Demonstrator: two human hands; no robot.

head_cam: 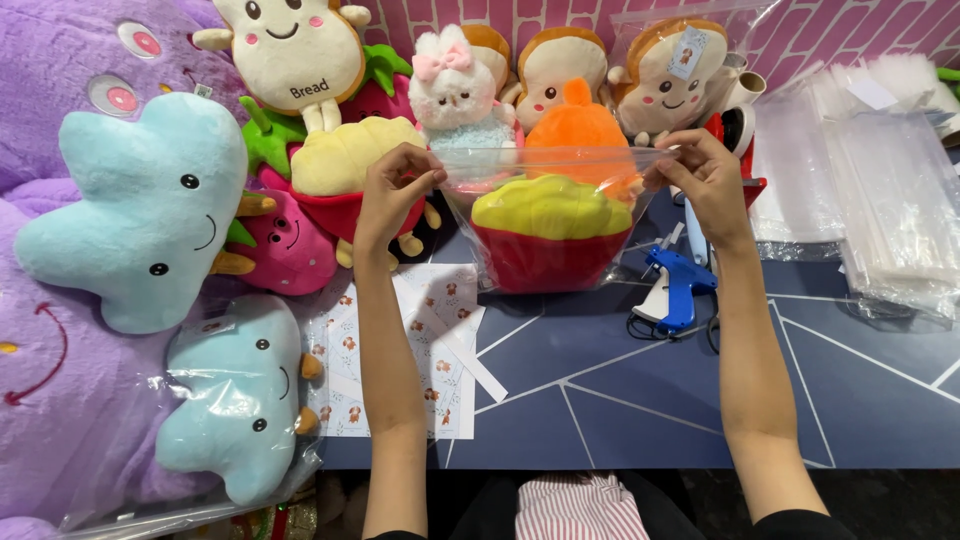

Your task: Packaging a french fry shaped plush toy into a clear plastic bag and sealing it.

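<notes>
wall: pink brick pattern (800,30) | table: dark blue, pale angular lines (650,400) | light: bright, even

Bright even light, sharp pic, glare on plastic bags (880,200).

The purple plush (60,60) is running off the left edge, so its full shape is not showing. The stack of clear bags (890,200) is getting cut by the right edge, and the blue tagging gun (680,285) is lying partly hidden behind the right forearm.
</notes>
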